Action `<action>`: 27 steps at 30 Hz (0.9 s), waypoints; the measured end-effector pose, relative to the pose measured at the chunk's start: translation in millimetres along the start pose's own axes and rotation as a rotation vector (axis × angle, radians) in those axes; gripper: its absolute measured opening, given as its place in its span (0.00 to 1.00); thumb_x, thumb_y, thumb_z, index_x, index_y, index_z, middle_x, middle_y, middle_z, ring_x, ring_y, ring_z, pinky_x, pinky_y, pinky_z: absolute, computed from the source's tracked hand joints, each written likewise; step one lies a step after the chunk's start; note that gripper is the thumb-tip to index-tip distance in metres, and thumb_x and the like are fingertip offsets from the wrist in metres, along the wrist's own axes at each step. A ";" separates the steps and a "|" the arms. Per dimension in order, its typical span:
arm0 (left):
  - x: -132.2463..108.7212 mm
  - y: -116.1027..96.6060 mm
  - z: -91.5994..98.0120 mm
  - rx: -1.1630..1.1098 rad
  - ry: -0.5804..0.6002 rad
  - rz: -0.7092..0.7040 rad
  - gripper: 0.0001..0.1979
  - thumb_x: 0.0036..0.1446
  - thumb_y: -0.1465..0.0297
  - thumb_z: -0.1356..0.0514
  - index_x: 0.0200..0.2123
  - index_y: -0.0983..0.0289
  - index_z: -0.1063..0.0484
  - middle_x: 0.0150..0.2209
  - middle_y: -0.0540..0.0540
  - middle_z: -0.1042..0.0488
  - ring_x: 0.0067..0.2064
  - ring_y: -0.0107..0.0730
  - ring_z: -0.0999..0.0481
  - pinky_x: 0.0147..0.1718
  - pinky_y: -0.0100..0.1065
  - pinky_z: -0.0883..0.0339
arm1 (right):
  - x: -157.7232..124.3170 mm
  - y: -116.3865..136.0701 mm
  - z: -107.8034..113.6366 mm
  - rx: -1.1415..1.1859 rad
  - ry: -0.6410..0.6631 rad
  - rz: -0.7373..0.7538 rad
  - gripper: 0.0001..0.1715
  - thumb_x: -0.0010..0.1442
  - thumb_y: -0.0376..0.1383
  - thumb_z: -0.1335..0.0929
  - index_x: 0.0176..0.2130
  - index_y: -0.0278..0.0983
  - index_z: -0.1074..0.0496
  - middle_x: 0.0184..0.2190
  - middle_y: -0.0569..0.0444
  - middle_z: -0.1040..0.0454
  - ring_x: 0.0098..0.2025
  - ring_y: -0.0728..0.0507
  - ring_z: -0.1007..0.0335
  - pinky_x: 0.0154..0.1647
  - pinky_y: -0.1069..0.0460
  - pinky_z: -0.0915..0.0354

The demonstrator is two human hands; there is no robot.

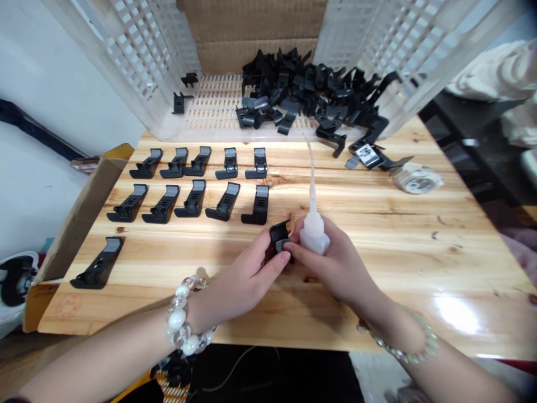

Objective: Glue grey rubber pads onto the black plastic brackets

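Near the middle of the wooden table, my left hand (249,277) grips a small black plastic clip (278,235) with a grey pad on it. My right hand (335,260) is wrapped round a white squeeze bottle (314,238), whose long thin nozzle (311,173) points up and away from me. The right thumb also presses against the clip's grey pad, beside the left thumb. Part of the clip is covered by my fingers. To the left, similar black clips with grey pads (195,200) lie in rows, and a single one (99,263) lies nearer the front.
A white plastic crate (168,126) lies open toward me at the back, with a heap of black clips (293,84) spilling out on the right. A roll of clear tape (417,179) sits at the right. A cardboard box (71,224) stands beside the table's left edge.
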State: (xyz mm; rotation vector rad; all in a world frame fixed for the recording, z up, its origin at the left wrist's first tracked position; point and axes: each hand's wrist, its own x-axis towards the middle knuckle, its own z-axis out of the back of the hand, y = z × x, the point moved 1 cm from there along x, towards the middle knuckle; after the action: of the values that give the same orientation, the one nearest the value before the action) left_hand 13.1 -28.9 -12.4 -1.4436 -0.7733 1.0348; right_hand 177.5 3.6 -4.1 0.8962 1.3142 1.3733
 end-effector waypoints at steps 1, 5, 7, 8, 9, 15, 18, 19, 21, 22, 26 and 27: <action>0.2 -0.6 -0.2 -0.010 -0.007 0.008 0.24 0.68 0.61 0.48 0.65 0.53 0.43 0.63 0.54 0.35 0.60 0.40 0.32 0.58 0.41 0.34 | -0.3 0.1 -0.2 -0.018 -0.005 0.013 0.10 0.52 0.34 0.28 0.34 0.39 0.33 0.29 0.57 0.30 0.31 0.47 0.32 0.34 0.50 0.35; 1.8 -0.8 -1.4 -0.098 -0.025 0.022 0.23 0.67 0.62 0.47 0.64 0.54 0.41 0.60 0.54 0.32 0.57 0.40 0.29 0.52 0.39 0.28 | -1.5 0.7 -2.0 -0.059 -0.011 0.068 0.08 0.53 0.33 0.29 0.34 0.39 0.32 0.28 0.58 0.30 0.30 0.48 0.34 0.32 0.51 0.36; 2.9 -0.2 -1.7 -0.177 -0.023 0.028 0.22 0.67 0.62 0.47 0.63 0.55 0.39 0.60 0.55 0.32 0.56 0.40 0.28 0.50 0.38 0.26 | -1.6 0.4 -2.6 -0.046 -0.024 0.063 0.09 0.53 0.34 0.28 0.33 0.39 0.33 0.27 0.58 0.30 0.29 0.48 0.34 0.31 0.51 0.36; 3.4 -0.2 -1.5 -0.216 -0.024 0.031 0.21 0.67 0.62 0.46 0.62 0.55 0.38 0.60 0.55 0.32 0.55 0.40 0.28 0.48 0.38 0.25 | -1.4 -0.1 -2.6 -0.020 -0.028 0.048 0.10 0.52 0.34 0.27 0.33 0.39 0.33 0.27 0.59 0.31 0.29 0.49 0.35 0.30 0.52 0.36; 3.9 -0.2 -1.1 -0.250 -0.023 0.034 0.20 0.67 0.63 0.46 0.61 0.56 0.36 0.60 0.55 0.32 0.55 0.40 0.27 0.47 0.38 0.24 | -0.9 -0.6 -2.3 0.020 -0.026 0.024 0.11 0.52 0.36 0.27 0.33 0.39 0.33 0.27 0.59 0.31 0.29 0.49 0.35 0.30 0.52 0.36; 6.5 -2.1 4.2 -0.460 -0.068 0.102 0.13 0.64 0.64 0.42 0.49 0.63 0.29 0.39 0.54 0.22 0.41 0.36 0.20 0.41 0.39 0.23 | 7.3 -1.9 9.5 0.328 -0.072 -0.041 0.16 0.56 0.44 0.27 0.41 0.39 0.31 0.26 0.59 0.31 0.26 0.50 0.33 0.26 0.54 0.34; 7.4 -3.8 5.8 -0.519 -0.081 0.128 0.11 0.63 0.65 0.41 0.45 0.65 0.29 0.35 0.54 0.23 0.37 0.35 0.20 0.40 0.39 0.23 | 12.9 1.5 17.8 0.442 -0.130 -0.002 0.22 0.59 0.48 0.30 0.47 0.39 0.32 0.28 0.57 0.29 0.27 0.48 0.29 0.17 0.56 0.38; 7.5 -4.4 6.0 -0.524 -0.078 0.139 0.11 0.63 0.65 0.41 0.45 0.66 0.29 0.34 0.54 0.23 0.36 0.35 0.20 0.40 0.38 0.23 | 14.6 2.5 19.9 0.451 -0.142 -0.005 0.24 0.59 0.50 0.31 0.48 0.38 0.33 0.28 0.56 0.28 0.27 0.46 0.27 0.14 0.56 0.40; 7.6 -5.2 6.3 -0.533 -0.073 0.166 0.12 0.63 0.65 0.41 0.45 0.66 0.29 0.34 0.54 0.23 0.35 0.34 0.20 0.39 0.38 0.24 | 17.3 3.1 22.7 0.430 -0.146 -0.032 0.25 0.60 0.55 0.34 0.45 0.38 0.36 0.28 0.54 0.27 0.25 0.45 0.26 0.11 0.56 0.43; 7.6 -5.5 6.4 -0.538 -0.073 0.179 0.12 0.62 0.65 0.41 0.45 0.66 0.29 0.34 0.54 0.23 0.35 0.34 0.20 0.39 0.38 0.24 | 18.5 2.7 23.5 0.413 -0.144 -0.044 0.25 0.60 0.56 0.35 0.42 0.38 0.37 0.28 0.53 0.26 0.24 0.45 0.26 0.11 0.55 0.42; 7.5 -5.6 6.6 -0.552 -0.072 0.204 0.12 0.62 0.65 0.40 0.45 0.67 0.29 0.34 0.55 0.23 0.34 0.34 0.21 0.37 0.38 0.24 | 21.9 -1.4 24.9 0.372 -0.112 -0.065 0.23 0.57 0.53 0.31 0.35 0.42 0.44 0.27 0.57 0.26 0.24 0.46 0.27 0.14 0.55 0.39; 7.5 -5.7 6.6 -0.553 -0.073 0.205 0.12 0.62 0.65 0.40 0.45 0.67 0.29 0.34 0.55 0.23 0.34 0.34 0.21 0.37 0.38 0.24 | 22.4 -2.1 25.3 0.371 -0.102 -0.066 0.22 0.57 0.51 0.30 0.34 0.42 0.44 0.26 0.58 0.27 0.24 0.47 0.28 0.15 0.55 0.39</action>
State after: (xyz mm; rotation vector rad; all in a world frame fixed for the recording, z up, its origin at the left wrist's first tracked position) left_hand 10.6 -18.6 -7.8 -1.9971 -1.0339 1.0804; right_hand 196.9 31.3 -5.4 1.1431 1.5326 1.0341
